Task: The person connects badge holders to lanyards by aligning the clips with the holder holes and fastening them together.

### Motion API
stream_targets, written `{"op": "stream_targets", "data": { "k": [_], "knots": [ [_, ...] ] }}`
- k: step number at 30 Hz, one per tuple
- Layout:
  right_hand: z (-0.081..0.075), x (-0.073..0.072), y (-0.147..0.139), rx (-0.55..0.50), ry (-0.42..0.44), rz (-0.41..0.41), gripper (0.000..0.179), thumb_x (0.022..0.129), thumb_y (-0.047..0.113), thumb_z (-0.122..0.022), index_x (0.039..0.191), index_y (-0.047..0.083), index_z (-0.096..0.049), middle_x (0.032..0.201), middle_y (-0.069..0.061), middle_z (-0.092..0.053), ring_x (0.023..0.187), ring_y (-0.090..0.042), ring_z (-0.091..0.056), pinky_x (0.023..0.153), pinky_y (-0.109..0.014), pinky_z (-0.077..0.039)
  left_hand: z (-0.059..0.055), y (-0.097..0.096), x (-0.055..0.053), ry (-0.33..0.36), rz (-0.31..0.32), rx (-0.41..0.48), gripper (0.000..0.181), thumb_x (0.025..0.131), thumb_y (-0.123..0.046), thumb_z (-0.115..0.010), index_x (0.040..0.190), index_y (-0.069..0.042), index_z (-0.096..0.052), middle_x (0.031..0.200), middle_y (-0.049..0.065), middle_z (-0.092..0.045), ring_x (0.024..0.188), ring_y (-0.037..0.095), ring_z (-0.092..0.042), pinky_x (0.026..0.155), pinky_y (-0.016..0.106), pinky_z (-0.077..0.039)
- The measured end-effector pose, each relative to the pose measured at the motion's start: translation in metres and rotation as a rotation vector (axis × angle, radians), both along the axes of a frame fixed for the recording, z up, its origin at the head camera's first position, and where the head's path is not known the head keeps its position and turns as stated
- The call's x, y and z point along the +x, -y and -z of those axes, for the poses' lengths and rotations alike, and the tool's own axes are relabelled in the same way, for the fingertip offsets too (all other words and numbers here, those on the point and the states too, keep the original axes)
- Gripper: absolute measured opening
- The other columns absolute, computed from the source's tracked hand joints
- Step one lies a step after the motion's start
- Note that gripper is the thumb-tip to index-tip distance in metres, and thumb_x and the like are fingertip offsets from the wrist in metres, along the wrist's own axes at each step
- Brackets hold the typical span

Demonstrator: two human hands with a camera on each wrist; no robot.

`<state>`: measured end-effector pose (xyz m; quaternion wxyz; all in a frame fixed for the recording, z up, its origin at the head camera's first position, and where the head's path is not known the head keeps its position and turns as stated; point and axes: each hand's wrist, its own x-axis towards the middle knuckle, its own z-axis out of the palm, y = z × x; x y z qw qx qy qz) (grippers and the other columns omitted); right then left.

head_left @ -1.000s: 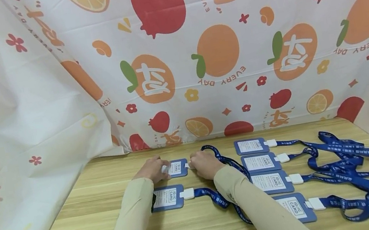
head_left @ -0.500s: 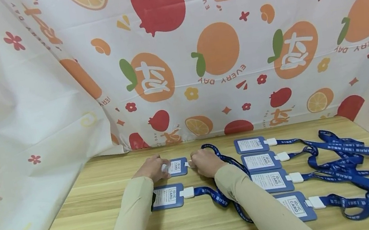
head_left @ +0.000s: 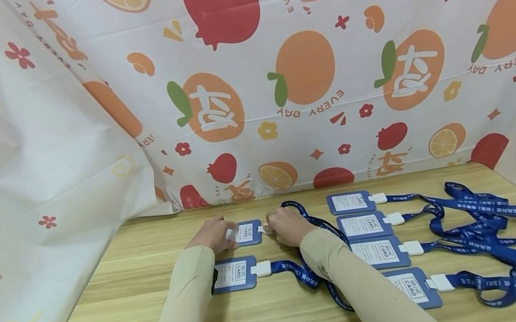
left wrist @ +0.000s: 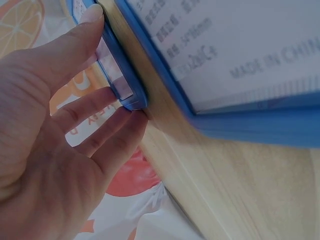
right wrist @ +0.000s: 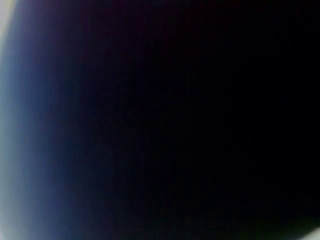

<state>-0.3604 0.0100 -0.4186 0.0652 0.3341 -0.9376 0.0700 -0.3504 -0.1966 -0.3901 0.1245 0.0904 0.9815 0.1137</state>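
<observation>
A blue ID badge holder [head_left: 249, 233] lies flat near the back of the table. My left hand [head_left: 215, 236] grips its left end; in the left wrist view the thumb [left wrist: 92, 14] lies over its face and the fingers touch its edge. At the holder's other end, my right hand [head_left: 288, 226] pinches the white clip [head_left: 265, 229], mostly hidden by the fingers. A dark blue lanyard [head_left: 318, 222] runs behind that hand. Closer to me lies a second badge holder [head_left: 234, 275] with its white clip and lanyard. The right wrist view is almost black.
Several more blue badge holders [head_left: 361, 225] form a column on the right, one partly behind the right sleeve. Their lanyards [head_left: 479, 213] spread in loops towards the table's right edge. A fruit-print cloth [head_left: 317, 135] hangs behind the wooden table [head_left: 110, 314].
The camera's view has shifted slightly. Both hands stay at the same badge holder and clip, with no other visible change.
</observation>
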Motion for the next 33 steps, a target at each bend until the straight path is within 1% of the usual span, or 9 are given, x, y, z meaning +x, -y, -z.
{"op": "stream_targets", "data": {
  "k": [5,15,23,28,33],
  "knots": [
    [0.0015,0.0005,0.0015,0.009,-0.015,0.011,0.018,0.099,0.014,-0.068,0.11,0.004,-0.077,0.095,-0.003,-0.071,0.085,-0.017,-0.066,0.074,-0.029,-0.055,-0.0007,-0.0004,0.0,-0.002,0.003,-0.001,0.044,0.09,-0.016,-0.079,0.132,-0.013,-0.069,0.133,0.018,-0.054,0.122,0.038,-0.048,0.107,0.059,-0.04],
    [0.0015,0.0013,0.0025,-0.008,-0.026,0.016,0.018,0.1,0.016,-0.067,0.107,0.004,-0.077,0.091,-0.002,-0.07,0.081,-0.016,-0.065,0.071,-0.029,-0.054,-0.0011,-0.0001,0.0001,0.002,-0.003,0.008,0.044,0.09,-0.015,-0.079,0.133,-0.012,-0.069,0.134,0.018,-0.053,0.123,0.038,-0.047,0.107,0.059,-0.04],
    [0.0032,-0.0004,0.0031,-0.005,-0.017,0.012,0.018,0.1,0.015,-0.066,0.108,0.004,-0.077,0.095,-0.004,-0.071,0.087,-0.02,-0.067,0.077,-0.031,-0.056,-0.0016,-0.0005,0.0006,-0.001,0.003,-0.001,0.043,0.09,-0.017,-0.078,0.132,-0.011,-0.069,0.133,0.019,-0.053,0.123,0.038,-0.047,0.107,0.058,-0.04],
    [0.0016,0.0009,0.004,0.005,-0.002,0.028,0.017,0.101,0.015,-0.066,0.108,0.004,-0.077,0.095,-0.003,-0.07,0.087,-0.019,-0.067,0.077,-0.031,-0.055,-0.0023,-0.0017,0.0015,0.002,-0.003,0.0,0.043,0.091,-0.016,-0.078,0.133,-0.011,-0.069,0.135,0.019,-0.052,0.124,0.039,-0.047,0.108,0.059,-0.039],
    [-0.0012,0.0039,0.005,0.001,0.011,0.027,0.017,0.1,0.014,-0.066,0.108,0.003,-0.076,0.093,-0.003,-0.069,0.086,-0.018,-0.066,0.077,-0.03,-0.055,-0.0038,-0.0026,0.0026,-0.002,0.006,0.001,0.043,0.09,-0.015,-0.078,0.132,-0.01,-0.069,0.133,0.019,-0.053,0.122,0.038,-0.048,0.106,0.058,-0.041]
  ]
}}
